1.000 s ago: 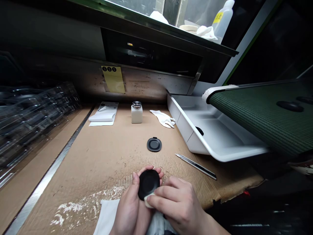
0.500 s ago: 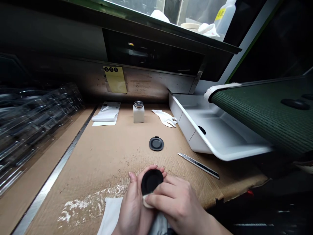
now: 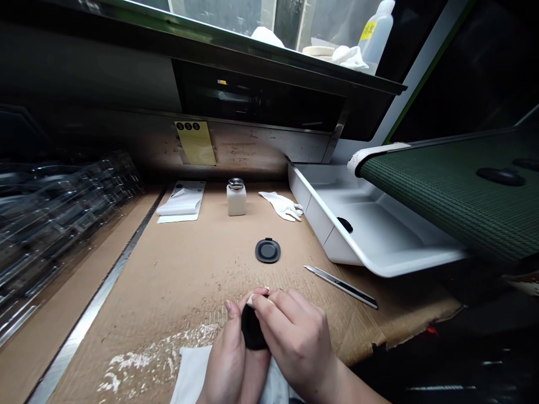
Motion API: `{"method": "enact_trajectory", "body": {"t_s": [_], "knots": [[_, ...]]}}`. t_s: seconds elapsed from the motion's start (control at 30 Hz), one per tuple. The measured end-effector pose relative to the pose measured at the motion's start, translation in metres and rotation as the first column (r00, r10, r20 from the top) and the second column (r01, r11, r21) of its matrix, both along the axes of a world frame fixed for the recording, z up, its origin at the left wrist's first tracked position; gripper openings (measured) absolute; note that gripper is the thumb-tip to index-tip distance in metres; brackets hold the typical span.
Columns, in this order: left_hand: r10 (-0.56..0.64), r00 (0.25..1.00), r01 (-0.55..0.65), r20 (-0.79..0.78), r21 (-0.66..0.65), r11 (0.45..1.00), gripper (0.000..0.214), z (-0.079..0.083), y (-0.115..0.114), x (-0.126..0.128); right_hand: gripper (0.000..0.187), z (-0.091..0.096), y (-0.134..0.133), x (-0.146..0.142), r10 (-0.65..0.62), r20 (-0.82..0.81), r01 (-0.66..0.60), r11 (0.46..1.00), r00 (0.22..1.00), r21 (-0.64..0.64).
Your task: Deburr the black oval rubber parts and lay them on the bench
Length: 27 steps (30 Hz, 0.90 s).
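Black rounded puck (image 3: 252, 329) held low over cardboard sheet (image 3: 168, 292); left hand (image 3: 225, 359) cradles it, narrow steady grip; right hand (image 3: 297, 334) pinches white pad (image 3: 252, 301) snugly against upper rim.

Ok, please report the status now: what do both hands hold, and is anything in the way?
Left hand holds black rounded disc. Right hand pinches white cloth pad against its top edge. Snap-off knife on cardboard, right of hands, not touching.
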<state>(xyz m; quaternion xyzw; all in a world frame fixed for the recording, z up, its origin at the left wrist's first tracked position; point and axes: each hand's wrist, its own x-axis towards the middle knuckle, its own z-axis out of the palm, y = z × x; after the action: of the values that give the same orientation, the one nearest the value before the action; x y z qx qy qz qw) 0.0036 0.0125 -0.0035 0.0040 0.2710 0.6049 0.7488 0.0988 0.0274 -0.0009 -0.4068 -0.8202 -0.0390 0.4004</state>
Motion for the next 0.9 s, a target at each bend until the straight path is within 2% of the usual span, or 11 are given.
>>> {"method": "enact_trajectory", "body": {"t_s": [0.13, 0.23, 0.3, 0.4, 0.47, 0.53, 0.6, 0.77, 0.9], "knots": [[0.045, 0.998, -0.047, -0.035, -0.061, 0.997, 0.036, 0.004, 0.001, 0.000, 0.020, 0.007, 0.012, -0.011, 0.001, -0.077, -0.003, 1.000, 0.997, -0.030], [0.032, 0.999, -0.031, 0.036, -0.038, 0.999, 0.042, 0.004, 0.001, -0.001, 0.017, 0.017, 0.012, -0.002, 0.027, -0.269, -0.063, 0.990, 0.963, -0.127], [-0.006, 0.996, 0.008, 0.088, -0.023, 1.000, 0.045, 0.003, 0.000, -0.003, 0.018, 0.020, 0.007, 0.009, 0.013, -0.332, -0.065, 0.987, 0.943, -0.146], [-0.038, 0.995, 0.040, 0.093, -0.013, 0.999, 0.048, 0.001, 0.000, -0.004, 0.020, 0.018, 0.001, 0.018, 0.069, -0.223, -0.093, 0.991, 0.972, -0.100], [-0.013, 0.998, 0.014, 0.061, -0.013, 1.000, 0.050, 0.001, 0.000, -0.004, 0.020, 0.013, 0.001, 0.015, 0.104, -0.109, -0.111, 0.992, 0.989, -0.061], [0.013, 1.000, -0.012, 0.018, -0.011, 1.000, 0.049, 0.001, -0.001, -0.003, 0.021, 0.008, 0.002, 0.008, 0.086, -0.032, -0.087, 0.996, 0.996, -0.025], [0.005, 1.000, -0.005, -0.019, -0.002, 1.000, 0.047, 0.002, -0.002, -0.003, 0.022, 0.006, 0.002, 0.001, 0.089, -0.007, -0.089, 0.996, 0.996, 0.004], [-0.042, 0.998, 0.044, -0.056, 0.033, 0.998, 0.054, 0.004, -0.004, -0.002, 0.019, 0.008, -0.002, 0.003, 0.238, 0.011, -0.238, 0.971, 0.971, 0.033], [-0.034, 0.999, 0.033, 0.006, 0.037, 0.999, 0.054, 0.005, -0.002, -0.001, 0.021, 0.011, 0.004, 0.005, 0.156, -0.014, -0.156, 0.987, 0.988, -0.042]]}}
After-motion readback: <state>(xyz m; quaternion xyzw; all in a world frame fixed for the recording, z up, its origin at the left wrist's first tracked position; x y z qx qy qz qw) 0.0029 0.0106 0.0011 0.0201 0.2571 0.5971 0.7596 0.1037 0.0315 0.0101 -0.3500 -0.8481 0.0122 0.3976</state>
